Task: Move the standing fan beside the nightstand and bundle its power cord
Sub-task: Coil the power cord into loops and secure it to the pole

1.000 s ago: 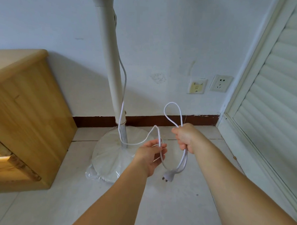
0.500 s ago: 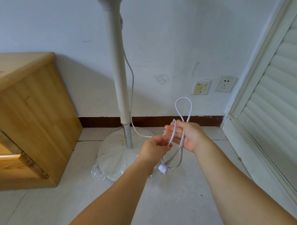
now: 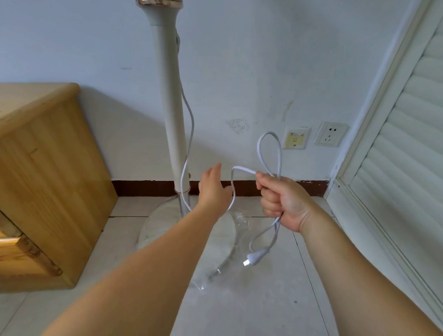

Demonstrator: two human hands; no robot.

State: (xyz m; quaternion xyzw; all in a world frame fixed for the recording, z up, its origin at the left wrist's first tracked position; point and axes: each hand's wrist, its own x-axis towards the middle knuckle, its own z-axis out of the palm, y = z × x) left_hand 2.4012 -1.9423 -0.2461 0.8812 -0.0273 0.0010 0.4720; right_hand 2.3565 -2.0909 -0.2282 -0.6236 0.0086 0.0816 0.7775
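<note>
Two bare forearms reach in from the bottom edge over pale, smooth floor tiles [image 3: 247, 316]. The right hand [image 3: 285, 203] is balled into a fist, fingers wrapped tight round a gathered bunch of thin white power cord [image 3: 269, 154]: one rounded loop stands up above the knuckles, more strands hang below, and the small white plug [image 3: 254, 258] dangles at the bottom, clear of the floor. The left hand [image 3: 212, 187] is flat and open, fingers straight and together, gripping nothing, though a slack run of cord curves along its right edge, touching or just behind, hard to say. Past the hands, there's the standing fan [image 3: 167, 94]: a round, domed base under crinkly clear plastic, a short metal stem, then a smooth cream pole rising out of frame, cord trailing down its right side. It stands just right of the nightstand [image 3: 48, 165], blocky golden wood with visible grain and a rounded top edge. Behind, a matte white wall with a dark brown skirting strip, two square wall plates [image 3: 331, 134], and a slatted white door [image 3: 414, 140] at far right.
</note>
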